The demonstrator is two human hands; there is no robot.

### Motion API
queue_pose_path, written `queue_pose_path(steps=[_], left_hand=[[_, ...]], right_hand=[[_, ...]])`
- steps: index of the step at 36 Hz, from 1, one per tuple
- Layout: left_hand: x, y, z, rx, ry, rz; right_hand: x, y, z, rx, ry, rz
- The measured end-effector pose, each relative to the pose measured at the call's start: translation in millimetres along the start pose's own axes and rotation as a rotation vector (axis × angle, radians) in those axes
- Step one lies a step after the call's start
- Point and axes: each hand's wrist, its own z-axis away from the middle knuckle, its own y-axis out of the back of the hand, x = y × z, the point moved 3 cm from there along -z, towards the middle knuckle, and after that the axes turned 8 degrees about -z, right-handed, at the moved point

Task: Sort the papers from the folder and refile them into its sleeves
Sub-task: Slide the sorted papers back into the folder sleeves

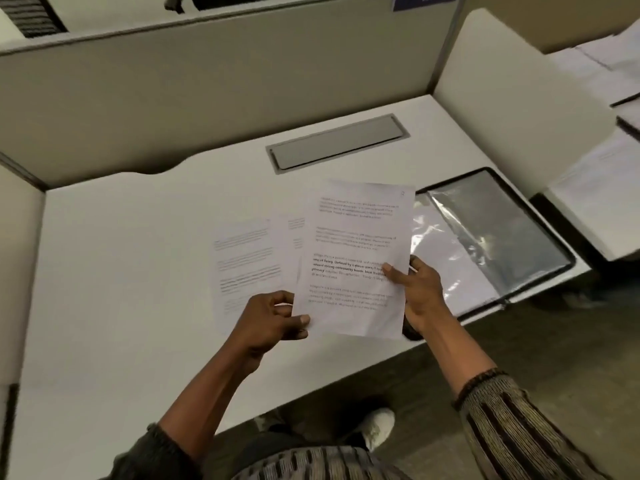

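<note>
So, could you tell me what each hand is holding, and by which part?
A sheet: the left hand pinches its lower left edge, the right hand grips its right edge.

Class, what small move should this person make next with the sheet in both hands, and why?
Probably set the held sheet down by the loose sheets on the desk. The left hand and right hand pinch its edges above them, so sorting seems unfinished; the open folder lies at the right.

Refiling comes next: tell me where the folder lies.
Head view: the open folder lies on the desk at its right front corner, right of the sheet gripped by the left hand and right hand.
</note>
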Motion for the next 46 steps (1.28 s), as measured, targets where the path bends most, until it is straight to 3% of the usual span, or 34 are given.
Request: queue_pose_path(steps=[4, 11, 26, 30, 38, 46], left_hand=[[1.7, -60.0, 2.1, -0.004, -0.013, 0.055], [16.4, -132.1, -4.1, -0.2, -0.064, 0.118], [62.6, -184.0, -72.6, -0.496, -0.136, 0.123], [77.3, -204.9, -105.0, -0.423, -0.185, 0.079], [105.6, -260.1, -189.7, -0.053, 0.033, 0.19], [124.6, -269.1, -233.4, 0.125, 0.004, -0.041]], right_hand=[[-27.3, 52.1, -2.1, 0.038, 0.011, 0.028], [-59.9, 122.3, -12.7, 0.046, -0.023, -0.006], [-110.5, 190.1, -79.8, 0.034, -0.061, -0.043], [-125.6, 203.2, -105.4, -0.014, -0.086, 0.019], [-149.7, 225.0, -149.4, -0.095, -0.192, 0.227], [-194.6, 230.8, -220.0, -0.091, -0.223, 0.277]])
